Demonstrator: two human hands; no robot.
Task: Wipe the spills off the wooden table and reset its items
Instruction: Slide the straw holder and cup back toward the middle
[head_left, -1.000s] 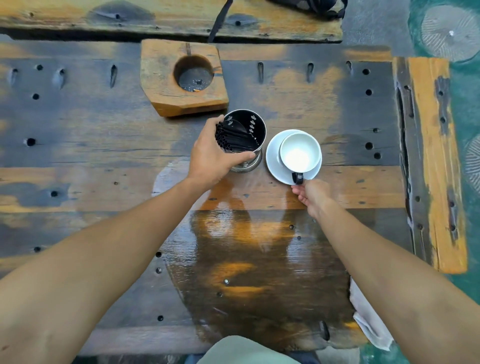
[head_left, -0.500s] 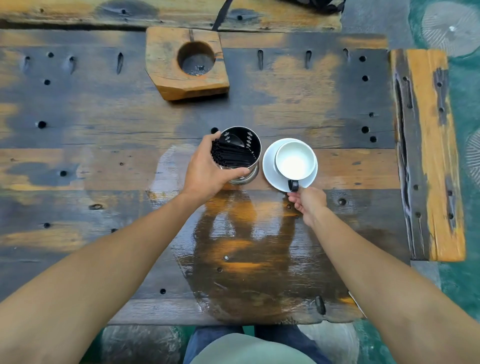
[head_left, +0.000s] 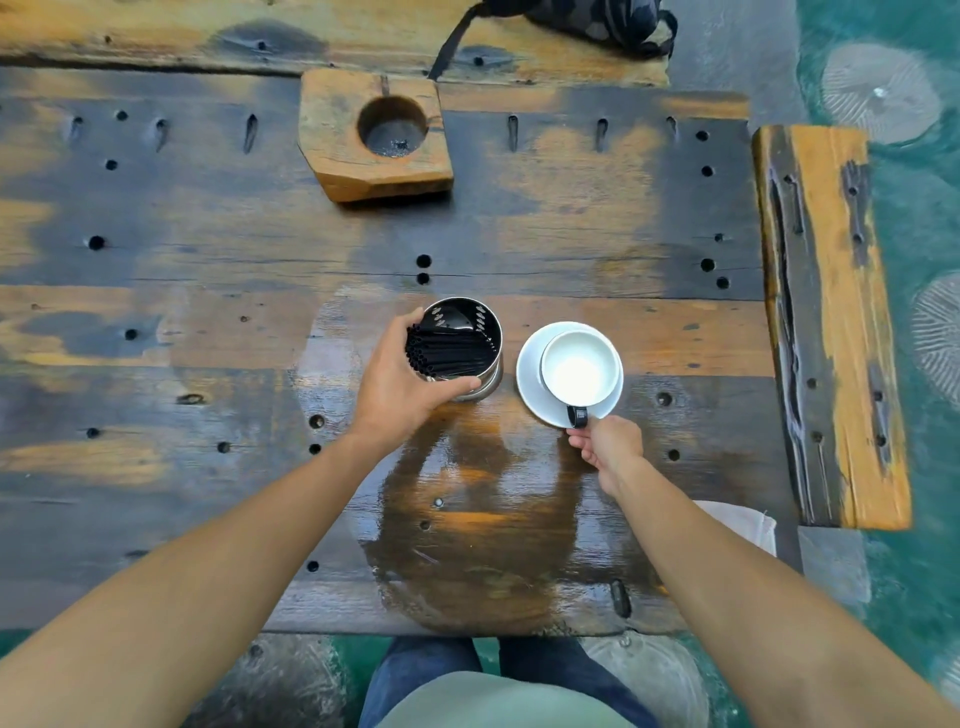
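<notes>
1. Plainly, the left hand (head_left: 400, 387) has its fingers clamped round the straw tin (head_left: 460, 348), mid-bench; on the wet patch (head_left: 483, 499) it could skid.
2. The right hand (head_left: 605, 447) pinches the cup (head_left: 582, 369) handle; tugging may tip it off the saucer (head_left: 535, 389).

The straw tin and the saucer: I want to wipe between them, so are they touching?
Apart. The head view shows a strip of wet wooden table between the straw tin and the saucer.

Looks like an outdoor café: weathered plank table (head_left: 208, 260), metal canister of black straws (head_left: 460, 348), patterned teal floor (head_left: 909, 218) at three o'clock.
</notes>
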